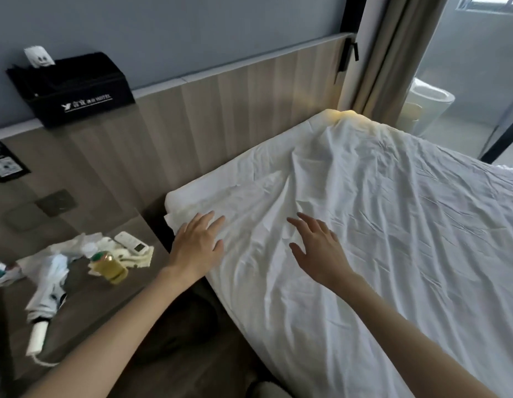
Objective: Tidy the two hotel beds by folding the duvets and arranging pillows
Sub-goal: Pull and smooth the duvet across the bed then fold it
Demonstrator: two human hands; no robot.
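Note:
A white, creased duvet (378, 225) covers the bed from the wooden headboard (235, 110) down to the frame's lower right. My left hand (198, 245) lies flat with spread fingers on the duvet's near left corner at the bed's edge. Just to its right, my right hand (318, 251) is open with fingers spread, on or just above the wrinkled cloth. Neither hand holds anything. No pillow is in view.
A nightstand (86, 305) left of the bed carries a folded white umbrella (48, 294), a bottle of yellow drink (110, 267), a remote (132, 242) and crumpled bags. A black tissue box (74, 90) sits on the headboard ledge. A curtain (393, 53) hangs at the bed's far corner.

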